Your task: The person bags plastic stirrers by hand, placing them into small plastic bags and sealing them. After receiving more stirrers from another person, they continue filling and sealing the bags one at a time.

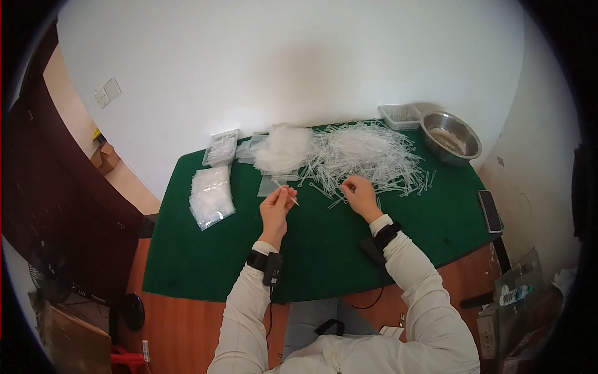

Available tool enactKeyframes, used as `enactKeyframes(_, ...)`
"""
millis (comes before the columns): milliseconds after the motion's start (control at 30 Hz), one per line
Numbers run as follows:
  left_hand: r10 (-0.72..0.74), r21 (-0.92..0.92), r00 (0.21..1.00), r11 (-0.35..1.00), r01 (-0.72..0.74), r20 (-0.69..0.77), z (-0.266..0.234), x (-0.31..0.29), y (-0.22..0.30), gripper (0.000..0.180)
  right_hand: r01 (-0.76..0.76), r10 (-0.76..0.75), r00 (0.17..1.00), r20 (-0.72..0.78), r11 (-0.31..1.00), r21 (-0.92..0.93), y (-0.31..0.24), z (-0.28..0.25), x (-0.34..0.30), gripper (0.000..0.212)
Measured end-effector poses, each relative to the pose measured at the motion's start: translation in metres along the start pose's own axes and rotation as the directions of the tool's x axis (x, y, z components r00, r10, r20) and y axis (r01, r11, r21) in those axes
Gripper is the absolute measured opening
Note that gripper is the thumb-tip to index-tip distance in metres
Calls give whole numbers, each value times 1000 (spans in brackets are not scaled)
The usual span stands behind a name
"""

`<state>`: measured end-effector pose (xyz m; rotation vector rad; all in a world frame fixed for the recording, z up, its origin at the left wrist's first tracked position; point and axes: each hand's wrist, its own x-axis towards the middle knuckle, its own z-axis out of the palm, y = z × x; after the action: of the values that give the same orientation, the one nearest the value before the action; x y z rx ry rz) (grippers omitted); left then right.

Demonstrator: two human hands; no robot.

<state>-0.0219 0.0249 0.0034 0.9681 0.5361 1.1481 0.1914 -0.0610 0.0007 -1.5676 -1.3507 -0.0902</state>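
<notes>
My left hand [276, 210] is closed, its fingertips pinching thin clear plastic sticks [294, 201] above the green table. How many it holds I cannot tell. To the right, my right hand [361, 196] is closed with its fingers bent at the near edge of a large heap of clear plastic sticks [374, 154], some with ring-shaped ends. Whatever lies between its fingertips is too small to make out. Beyond my left hand lies a pile of clear plastic bags [283, 148]. Overlapping flat clear packets [210, 194] are stacked to the left.
A white tray [221, 148] of sticks stands at the back left, a clear tray [400, 116] at the back right. Beside that is a steel bowl [451, 138]. A phone [490, 210] lies by the right edge of the green table [324, 265]. A wall [299, 62] rises behind.
</notes>
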Motion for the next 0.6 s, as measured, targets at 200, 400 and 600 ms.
enactKeyframes(200, -209, 118, 967, 974, 193, 145, 9, -10, -2, 25, 135, -123, 986, 112, 985, -112, -13, 13, -1, 13)
enactKeyframes(400, -236, 126, 953, 969, 215, 192, 10, -12, 0, 24, 65, -16, 979, 202, 969, -238, -12, 19, -4, 12)
enactKeyframes(600, -245, 125, 944, 967, 222, 221, 10, -11, -1, 22, 70, -17, 984, 176, 952, -297, -6, 22, -5, 10)
